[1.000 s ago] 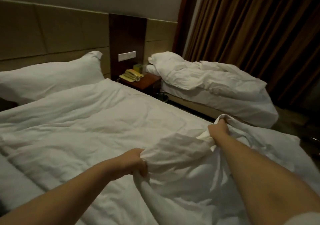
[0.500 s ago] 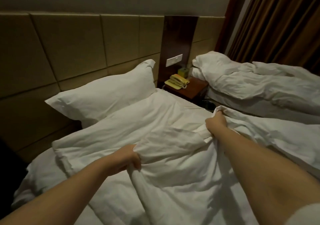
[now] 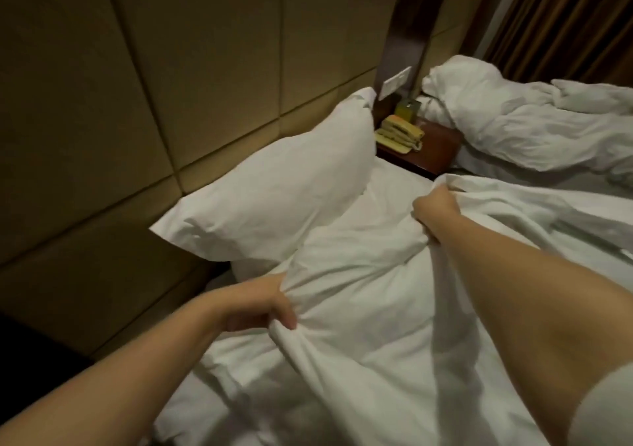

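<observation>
Your left hand (image 3: 263, 303) is gripping the white duvet (image 3: 370, 308) at eight o'clock, your right hand (image 3: 435, 210) is clutching it at two, the pillow (image 3: 274, 198) lying just beyond.

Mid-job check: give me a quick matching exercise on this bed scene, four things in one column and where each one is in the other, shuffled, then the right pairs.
Column one
1 pillow
2 telephone
3 duvet
4 curtain

Column two
A on the nightstand
B gripped by the left hand and the right hand
C hanging at the top right of the view
D next to the padded headboard

Pairs: 1-D, 2-A, 3-B, 4-C
</observation>
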Motion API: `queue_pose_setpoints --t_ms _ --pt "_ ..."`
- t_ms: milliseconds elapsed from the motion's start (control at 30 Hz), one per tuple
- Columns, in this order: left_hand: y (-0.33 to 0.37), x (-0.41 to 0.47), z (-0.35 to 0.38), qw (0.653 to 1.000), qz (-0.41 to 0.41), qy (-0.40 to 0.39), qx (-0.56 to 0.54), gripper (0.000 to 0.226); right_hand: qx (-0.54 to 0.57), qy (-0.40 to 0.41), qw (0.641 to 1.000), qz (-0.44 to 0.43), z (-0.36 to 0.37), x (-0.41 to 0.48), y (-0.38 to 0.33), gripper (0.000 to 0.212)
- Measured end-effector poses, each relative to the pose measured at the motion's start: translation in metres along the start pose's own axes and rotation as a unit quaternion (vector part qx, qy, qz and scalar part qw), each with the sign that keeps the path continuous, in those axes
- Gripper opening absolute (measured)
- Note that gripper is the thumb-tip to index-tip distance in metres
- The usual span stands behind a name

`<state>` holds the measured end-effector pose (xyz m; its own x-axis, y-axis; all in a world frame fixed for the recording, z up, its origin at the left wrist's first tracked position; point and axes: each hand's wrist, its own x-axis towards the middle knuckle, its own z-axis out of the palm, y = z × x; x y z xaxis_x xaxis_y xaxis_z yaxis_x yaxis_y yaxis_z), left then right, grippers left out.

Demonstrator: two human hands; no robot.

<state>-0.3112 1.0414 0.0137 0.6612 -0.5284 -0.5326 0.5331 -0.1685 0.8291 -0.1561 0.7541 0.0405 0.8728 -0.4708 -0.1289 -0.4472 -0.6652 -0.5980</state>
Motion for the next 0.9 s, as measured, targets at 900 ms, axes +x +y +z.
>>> queue_pose_setpoints --t_ms 900 --pt "-0.054 0.083 0.093 0.826 0.069 0.287 0.479 0.075 -0.236 -0.136 0.951 -0.146 0.022 -0.149 0.169 0.061"
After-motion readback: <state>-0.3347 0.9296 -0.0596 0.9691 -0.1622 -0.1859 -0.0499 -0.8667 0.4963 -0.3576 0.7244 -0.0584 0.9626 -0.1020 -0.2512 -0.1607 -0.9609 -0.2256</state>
